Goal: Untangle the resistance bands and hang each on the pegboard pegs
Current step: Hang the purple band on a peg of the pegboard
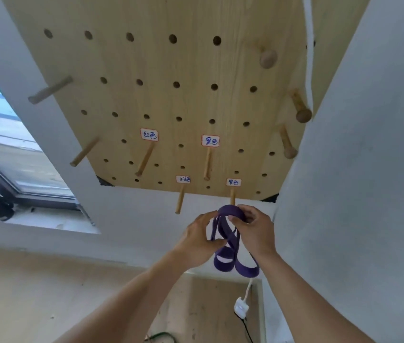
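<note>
Purple band (230, 241) hangs looped, twisted between hands

I see a purple band (230, 243) against a pale wood pegboard (161, 100) — dotted with dark holes, white labels (210, 140) edged red, blue handwriting — and grey-white walls (369, 169).

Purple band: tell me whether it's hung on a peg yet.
Not yet. The purple band is bunched in loops between the left hand and right hand, just below the lower-right labelled peg.
</note>
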